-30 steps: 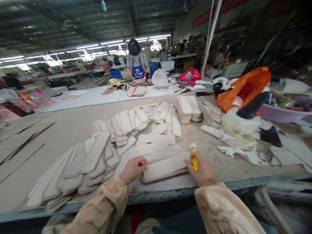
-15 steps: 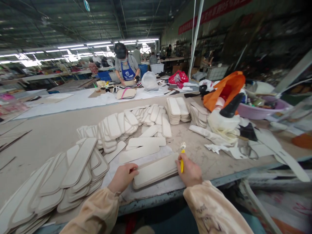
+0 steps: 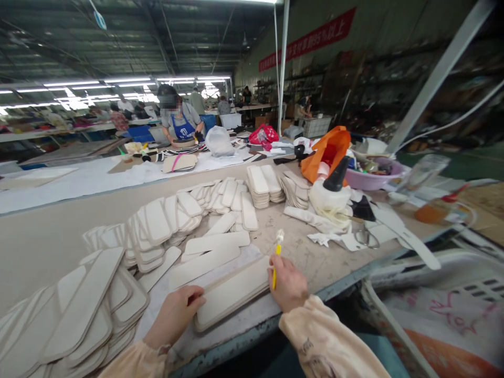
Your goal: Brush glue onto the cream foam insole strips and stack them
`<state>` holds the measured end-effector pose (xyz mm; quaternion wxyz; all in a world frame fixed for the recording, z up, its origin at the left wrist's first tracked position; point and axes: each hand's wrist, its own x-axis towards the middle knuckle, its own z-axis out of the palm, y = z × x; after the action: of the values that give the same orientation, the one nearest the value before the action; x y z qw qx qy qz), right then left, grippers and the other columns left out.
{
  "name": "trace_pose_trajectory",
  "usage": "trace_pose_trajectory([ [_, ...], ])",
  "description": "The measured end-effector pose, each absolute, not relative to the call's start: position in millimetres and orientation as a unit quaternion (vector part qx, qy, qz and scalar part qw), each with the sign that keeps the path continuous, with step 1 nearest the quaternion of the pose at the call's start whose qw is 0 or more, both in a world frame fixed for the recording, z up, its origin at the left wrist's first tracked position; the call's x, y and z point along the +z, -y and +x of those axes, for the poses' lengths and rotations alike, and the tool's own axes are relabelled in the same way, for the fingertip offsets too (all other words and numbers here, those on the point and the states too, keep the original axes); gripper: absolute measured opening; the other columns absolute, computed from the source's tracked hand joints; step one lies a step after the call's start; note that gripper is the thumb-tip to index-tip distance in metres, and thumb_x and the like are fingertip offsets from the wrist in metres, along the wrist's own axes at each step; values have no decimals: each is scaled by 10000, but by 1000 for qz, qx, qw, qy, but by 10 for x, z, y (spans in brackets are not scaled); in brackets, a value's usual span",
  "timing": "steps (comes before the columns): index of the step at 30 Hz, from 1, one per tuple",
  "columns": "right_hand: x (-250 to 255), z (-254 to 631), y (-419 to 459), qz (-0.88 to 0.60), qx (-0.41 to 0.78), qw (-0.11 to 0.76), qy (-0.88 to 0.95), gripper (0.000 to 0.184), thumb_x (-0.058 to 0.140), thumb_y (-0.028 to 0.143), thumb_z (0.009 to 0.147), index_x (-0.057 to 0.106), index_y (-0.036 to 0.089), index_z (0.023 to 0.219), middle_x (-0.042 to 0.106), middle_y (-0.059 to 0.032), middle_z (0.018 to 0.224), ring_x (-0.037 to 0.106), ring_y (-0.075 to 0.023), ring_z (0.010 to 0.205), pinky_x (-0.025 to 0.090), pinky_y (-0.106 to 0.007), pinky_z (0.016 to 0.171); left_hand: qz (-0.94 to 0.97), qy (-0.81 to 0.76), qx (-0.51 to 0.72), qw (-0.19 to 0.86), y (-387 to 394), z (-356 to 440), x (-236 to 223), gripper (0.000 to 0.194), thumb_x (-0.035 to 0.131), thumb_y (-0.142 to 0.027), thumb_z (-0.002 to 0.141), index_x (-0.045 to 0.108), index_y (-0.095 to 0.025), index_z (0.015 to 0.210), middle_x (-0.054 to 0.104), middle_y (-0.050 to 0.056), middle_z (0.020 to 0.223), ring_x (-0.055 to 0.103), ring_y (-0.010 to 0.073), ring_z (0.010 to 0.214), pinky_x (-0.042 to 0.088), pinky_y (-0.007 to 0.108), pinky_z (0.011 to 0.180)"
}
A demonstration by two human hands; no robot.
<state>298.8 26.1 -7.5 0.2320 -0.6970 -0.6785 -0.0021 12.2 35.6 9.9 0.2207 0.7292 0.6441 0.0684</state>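
Note:
My right hand [image 3: 290, 283] is closed around a yellow-handled brush [image 3: 277, 257], its whitish, clotted tip pointing up and away from me. The same hand rests against the right end of a stack of long off-white panels [image 3: 236, 291] with rounded corners. At the left end of that stack, my left hand [image 3: 177, 312] has its thumb and forefinger curled in, gripping the edge. Under the stack lies a pale sheet near the table's front edge. Just beyond it, more loose panels [image 3: 216, 242] overlap each other.
Fanned panels [image 3: 79, 310] spread along the left, with further piles [image 3: 258, 186] behind. To the right are a white bottle [image 3: 328, 197] with a black nozzle, scissors [image 3: 367, 239], an orange bag [image 3: 326, 149] and a purple basin [image 3: 370, 178]. A co-worker [image 3: 181, 123] stands across the table.
The view has swung right, so the scene sits further left. Both hands stay at the stack's ends, the right still holding the brush.

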Motion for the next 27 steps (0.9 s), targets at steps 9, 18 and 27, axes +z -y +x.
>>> trace_pose_trajectory([
  [9,-142,2527,-34,-463,115,365,799,150,574,329,844,552,215,940,622,-70,1113,488,-204,1185,337,-352,1041,728,-650,48,212,-431,55,-19,226,514,-320,764,673,-220,891,717,1,838,654,179,790,473,260,741],
  [18,-437,2767,-34,-556,119,353,743,279,646,444,790,563,215,926,660,-104,1087,458,-242,1247,281,-444,1085,748,-620,72,224,-447,32,-51,225,519,-324,752,675,-217,873,696,25,838,645,194,794,482,294,765],
  [27,-418,3078,-144,-661,60,379,645,208,671,243,773,511,197,897,658,-124,1030,537,-295,1151,412,-461,983,750,-619,107,208,-404,84,-38,208,495,-342,770,642,-213,842,621,31,854,612,171,718,479,306,725],
])
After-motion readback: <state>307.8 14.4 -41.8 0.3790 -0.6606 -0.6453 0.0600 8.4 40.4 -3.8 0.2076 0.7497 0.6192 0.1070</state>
